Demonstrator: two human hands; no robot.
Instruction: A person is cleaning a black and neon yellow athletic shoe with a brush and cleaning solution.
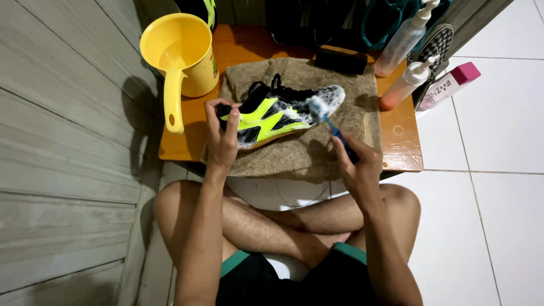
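A black and neon-yellow sports shoe (277,110), covered in white foam, lies on its side on a brown towel (317,153). My left hand (220,136) grips the shoe at its heel end. A blue-handled toothbrush (328,120) is held in my right hand (356,164), its foamy bristle head against the shoe's toe side. I sit cross-legged on the floor in front of a low wooden table (403,148).
A yellow plastic water scoop (181,54) stands at the table's left. A black brush (341,60) lies at the back. Two pump bottles (403,41) and a pink-capped white bottle (447,86) stand at the right. A grey plank wall runs on the left, white tiles on the right.
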